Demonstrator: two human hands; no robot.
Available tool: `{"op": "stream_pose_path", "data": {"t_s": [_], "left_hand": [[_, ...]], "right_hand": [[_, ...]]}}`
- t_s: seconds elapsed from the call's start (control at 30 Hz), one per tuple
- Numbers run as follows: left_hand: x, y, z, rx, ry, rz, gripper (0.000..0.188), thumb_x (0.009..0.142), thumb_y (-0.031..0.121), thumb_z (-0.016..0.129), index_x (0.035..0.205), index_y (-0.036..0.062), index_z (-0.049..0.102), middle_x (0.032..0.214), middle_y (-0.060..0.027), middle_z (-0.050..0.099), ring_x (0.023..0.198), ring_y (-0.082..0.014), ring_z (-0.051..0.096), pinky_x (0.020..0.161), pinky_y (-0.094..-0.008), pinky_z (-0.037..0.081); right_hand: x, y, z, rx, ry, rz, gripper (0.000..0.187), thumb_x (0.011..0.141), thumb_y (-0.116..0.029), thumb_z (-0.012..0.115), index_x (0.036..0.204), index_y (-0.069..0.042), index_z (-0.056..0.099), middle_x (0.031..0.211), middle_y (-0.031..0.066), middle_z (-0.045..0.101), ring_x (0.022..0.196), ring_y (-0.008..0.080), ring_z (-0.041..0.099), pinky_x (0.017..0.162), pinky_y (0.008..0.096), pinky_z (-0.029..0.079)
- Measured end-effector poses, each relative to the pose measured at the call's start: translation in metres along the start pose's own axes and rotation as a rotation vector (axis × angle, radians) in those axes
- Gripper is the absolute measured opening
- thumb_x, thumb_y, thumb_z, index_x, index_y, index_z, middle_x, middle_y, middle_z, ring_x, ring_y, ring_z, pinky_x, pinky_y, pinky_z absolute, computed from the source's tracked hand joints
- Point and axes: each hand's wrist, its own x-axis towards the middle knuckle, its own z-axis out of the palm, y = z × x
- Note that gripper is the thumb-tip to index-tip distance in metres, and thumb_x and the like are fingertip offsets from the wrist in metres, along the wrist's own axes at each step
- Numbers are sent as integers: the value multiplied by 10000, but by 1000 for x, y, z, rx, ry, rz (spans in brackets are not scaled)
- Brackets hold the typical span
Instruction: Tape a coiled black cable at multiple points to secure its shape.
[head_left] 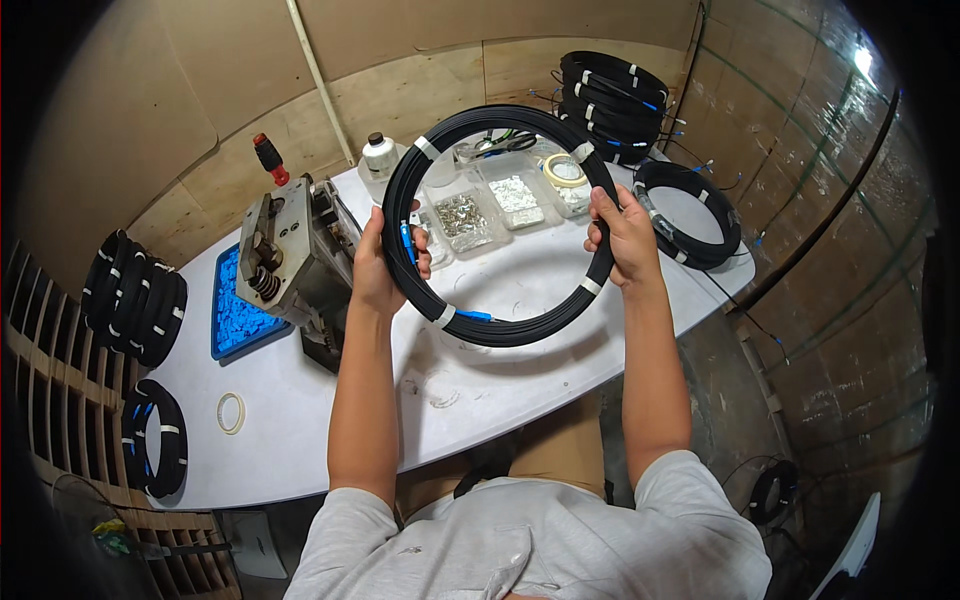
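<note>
Above the white table I hold up a coil of black cable, bound with several white tape bands. My left hand is closed round its left side, beside a blue connector lying along the coil. My right hand grips the right side, thumb on the front and fingers curled behind. A second blue connector sticks out from the bottom of the ring. Through the ring I see clear trays with small metal parts and small white pieces.
On the left stand a metal bench machine and a blue tray of blue parts. More coils stack at the far left, near left, back right and right. A tape roll and a white bottle are on the table.
</note>
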Motion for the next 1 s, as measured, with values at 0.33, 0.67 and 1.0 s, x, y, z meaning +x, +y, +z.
{"op": "stream_pose_path", "data": {"t_s": [0.33, 0.67, 1.0], "left_hand": [[5, -3, 1, -96, 62, -24, 488, 1048, 493, 435, 1240, 65, 570, 738, -39, 573, 529, -119, 512, 476, -270, 432], [3, 5, 20, -147, 86, -126, 520, 1051, 518, 412, 1240, 61, 574, 750, -60, 563, 586, -152, 511, 529, -286, 432], [6, 1, 12, -24, 147, -81, 538, 1063, 548, 395, 1214, 59, 563, 724, -43, 529, 530, -119, 455, 489, -259, 399]], "right_hand": [[-6, 13, -14, 101, -167, -112, 584, 1012, -243, 642, 1505, -83, 373, 1155, 120, 607, 775, 133, 621, 488, 263, 517], [-6, 13, -17, 180, -152, -106, 512, 1054, -225, 546, 1511, -70, 374, 1094, 82, 572, 626, 93, 548, 440, 241, 490], [-8, 12, 3, -11, 16, -100, 497, 1007, -190, 637, 1448, -51, 453, 909, 26, 563, 527, 53, 489, 389, 218, 444]]}}
